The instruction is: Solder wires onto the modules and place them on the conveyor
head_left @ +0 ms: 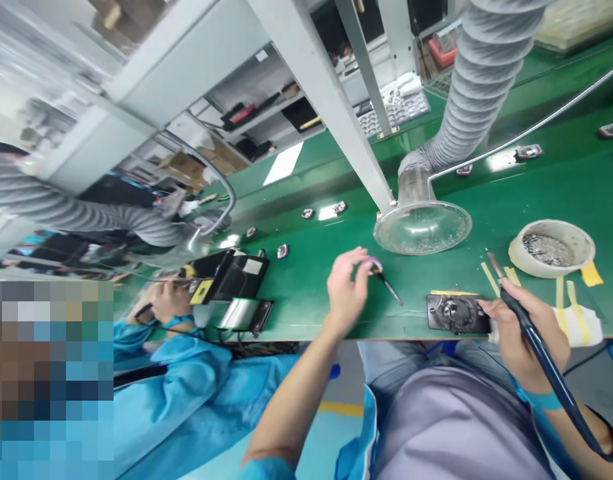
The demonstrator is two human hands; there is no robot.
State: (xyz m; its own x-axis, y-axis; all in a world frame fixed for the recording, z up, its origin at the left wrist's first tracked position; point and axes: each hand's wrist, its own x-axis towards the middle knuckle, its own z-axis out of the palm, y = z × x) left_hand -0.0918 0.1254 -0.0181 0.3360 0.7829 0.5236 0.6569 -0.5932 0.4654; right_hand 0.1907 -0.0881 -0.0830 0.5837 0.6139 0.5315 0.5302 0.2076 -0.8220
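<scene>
At the middle of the bench, my left hand (347, 288) pinches a small part with a purple edge (372, 264), mostly covered by my fingers. A thin dark stick-like piece (390, 290) extends from beside it over the bench; whether the two are joined I cannot tell. My right hand (533, 337) grips a soldering iron (546, 363) with a dark blue handle, its tip pointing up and away from me. Below that tip, a black fixture (456, 313) with a round, mechanical-looking centre lies at the bench edge, touched by my right fingertips.
A clear fume hood (422, 228) on a grey hose (469, 100) hangs beyond my hands. The white bowl (553, 263) holds metallic bits. Yellow tape strips (576, 310) lie at right. A solder spool (240, 313) stands left, near a co-worker's hands (169, 300).
</scene>
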